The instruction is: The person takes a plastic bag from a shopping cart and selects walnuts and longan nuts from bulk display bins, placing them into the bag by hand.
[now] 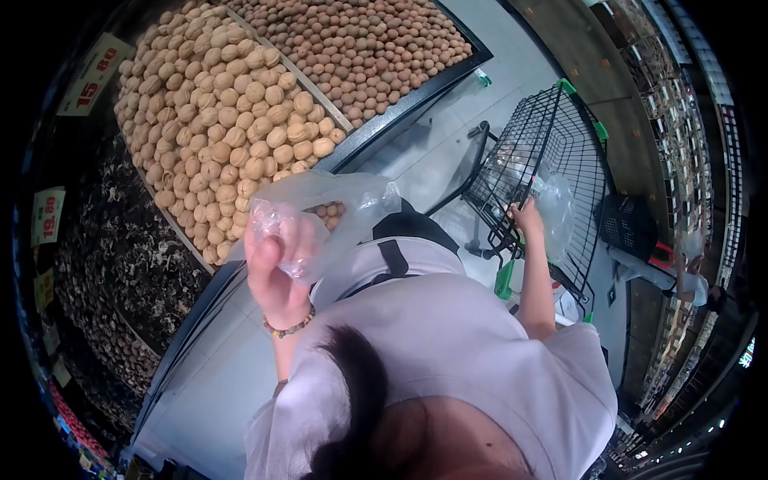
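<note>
My left hand (pixel 276 256), with a beaded bracelet at the wrist, is closed on a clear plastic bag (pixel 360 192) beside the walnut bin. Some small round brown nuts or dried fruits (pixel 330 214) show through the bag. Off to the right, my right hand (pixel 526 218) grips the near end of a black wire shopping cart (pixel 552 136) with green corners. Another clear plastic bag (pixel 556 208) lies inside the cart, its contents hard to make out. Walnuts (pixel 224 120) are heaped just past my left hand.
Brown round goods (pixel 360 48) fill the bin behind a divider. Dark dried goods (pixel 120 224) lie at the left, near price signs (pixel 92 76). A black basket (pixel 628 222) and another person (pixel 694 284) are at the right, before stocked shelves.
</note>
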Available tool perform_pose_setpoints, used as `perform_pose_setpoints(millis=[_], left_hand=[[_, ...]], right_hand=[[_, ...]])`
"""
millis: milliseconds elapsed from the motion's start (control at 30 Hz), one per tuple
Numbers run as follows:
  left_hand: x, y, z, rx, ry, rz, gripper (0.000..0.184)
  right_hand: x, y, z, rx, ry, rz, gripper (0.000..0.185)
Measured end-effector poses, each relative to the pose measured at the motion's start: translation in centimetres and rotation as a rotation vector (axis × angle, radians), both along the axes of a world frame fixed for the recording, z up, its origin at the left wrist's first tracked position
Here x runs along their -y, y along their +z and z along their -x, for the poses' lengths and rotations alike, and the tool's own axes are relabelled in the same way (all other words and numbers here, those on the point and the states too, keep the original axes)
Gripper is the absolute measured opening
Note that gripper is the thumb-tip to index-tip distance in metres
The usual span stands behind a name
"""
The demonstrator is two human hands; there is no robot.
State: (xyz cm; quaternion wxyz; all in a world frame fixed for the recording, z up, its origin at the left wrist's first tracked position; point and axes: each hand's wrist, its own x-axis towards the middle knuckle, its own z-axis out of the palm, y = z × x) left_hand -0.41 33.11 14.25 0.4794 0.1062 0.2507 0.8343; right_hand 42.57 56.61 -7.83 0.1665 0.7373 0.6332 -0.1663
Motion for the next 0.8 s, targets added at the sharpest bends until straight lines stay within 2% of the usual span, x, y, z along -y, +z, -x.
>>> perform_pose_setpoints(millis=[33, 67, 100, 167, 200, 300, 333, 433, 467, 567, 600, 700, 733, 767, 800], left_hand=[[-0.9, 0.1, -0.5, -0.005, 0.001, -0.007, 0.035], [-2.0, 0.3, -1.0, -0.01, 0.004, -0.015, 0.035], [-2.9, 0.4, -1.5, -0.017, 0.007, -0.022, 0.036], [-4.1, -0.2, -2.2, -0.012, -0.011, -0.074, 0.022], [-4.6, -0.5, -2.4, -0.009, -0.021, -0.098, 0.015], [-6.3, -0.7, -3.8, 0.003, 0.043, -0.088, 0.017], [-6.9, -0.2, -4.6, 0.0, 0.105, -0.01, 0.037], [-6.8, -1.1, -5.9, 0.052, 0.105, -0.089, 0.032], [-6.8, -0.9, -6.2, 0.076, 0.098, -0.081, 0.028], [-6.1, -2.4, -6.9, 0.074, 0.137, -0.16, 0.026], [-6.6, -2.0, -7.3, 0.109, 0.163, -0.148, 0.03], [-5.4, -3.3, -7.4, 0.031, 0.0, -0.178, 0.017], [-5.8, -3.4, -7.6, 0.019, -0.026, -0.167, 0.019], [-6.5, -3.2, -8.0, 0.008, -0.055, -0.154, 0.021], [-7.0, -3.2, -8.4, 0.001, -0.087, -0.138, 0.023]], right_hand=[[-1.2, -0.5, -0.9, 0.012, -0.02, 0.038, 0.078], [-2.0, -2.3, -1.9, 0.053, -0.014, -0.041, 0.067], [-2.4, -3.7, -2.9, 0.041, 0.008, -0.108, 0.065], [-2.6, -6.4, -5.1, 0.006, 0.049, -0.234, 0.06], [-2.4, -3.4, -3.2, -0.046, -0.022, -0.148, 0.056], [-1.8, -4.6, -5.2, -0.05, 0.071, -0.251, 0.051], [-2.0, -6.4, -6.6, -0.209, 0.022, -0.208, 0.055], [-1.2, -8.1, -9.0, -0.303, -0.02, -0.186, 0.066], [-0.9, -8.1, -9.2, -0.293, -0.029, -0.163, 0.076], [0.3, -5.6, -8.5, -0.263, 0.058, -0.246, 0.078], [0.5, -3.3, -7.2, -0.334, 0.0, -0.223, 0.077], [2.2, -5.1, -9.3, -0.377, -0.016, -0.288, 0.074], [2.8, -5.5, -10.0, -0.357, -0.025, -0.288, 0.073], [2.5, -4.8, -10.2, -0.266, 0.011, -0.197, 0.077], [2.8, -4.3, -9.5, -0.12, -0.004, -0.247, 0.076]])
